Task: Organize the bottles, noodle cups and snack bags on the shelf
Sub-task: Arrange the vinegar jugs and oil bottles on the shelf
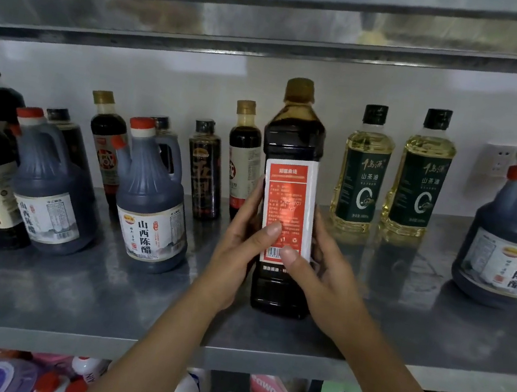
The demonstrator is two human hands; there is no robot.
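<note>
I grasp the tall dark bottle (295,147) with both hands. My left hand (237,246) wraps its left side, thumb on the label (287,197). My right hand (326,274) wraps its right side, thumb by the barcode (275,252). The bottle stands upright, long axis vertical, brown cap (300,90) up, orange label facing me, base at the steel shelf (399,326). Right of the bottle stand two yellow oil bottles (362,175). Left of it are vinegar jugs (151,199) and slim sauce bottles (204,173). Behind it is a white wall (167,79).
</note>
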